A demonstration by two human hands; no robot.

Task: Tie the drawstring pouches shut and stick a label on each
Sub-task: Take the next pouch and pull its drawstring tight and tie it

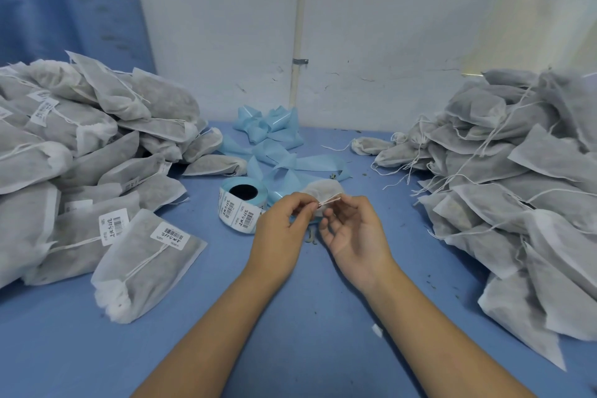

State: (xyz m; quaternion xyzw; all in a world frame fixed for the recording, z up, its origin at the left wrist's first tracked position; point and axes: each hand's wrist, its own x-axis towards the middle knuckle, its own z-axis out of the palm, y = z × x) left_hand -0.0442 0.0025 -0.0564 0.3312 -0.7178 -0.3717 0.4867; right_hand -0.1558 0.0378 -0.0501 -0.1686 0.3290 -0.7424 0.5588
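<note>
A: Free room on the flat blue tabletop (290, 326)?
B: Front-centre lane only. L: heap of labelled grey-white fabric pouches (80, 155). R: heap of unlabelled ones (517, 191), strings trailing.
A: Further back?
B: Mid: white barcode-label roll (240, 205), tangled pale-blue backing strip (274, 142) behind, then wall (387, 42).

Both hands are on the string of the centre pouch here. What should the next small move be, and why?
Probably pull the drawstring taut to close the tie: the left hand and right hand both pinch it, and the pouch behind them shows no label yet. The label roll sits beside the left hand for afterwards.
</note>
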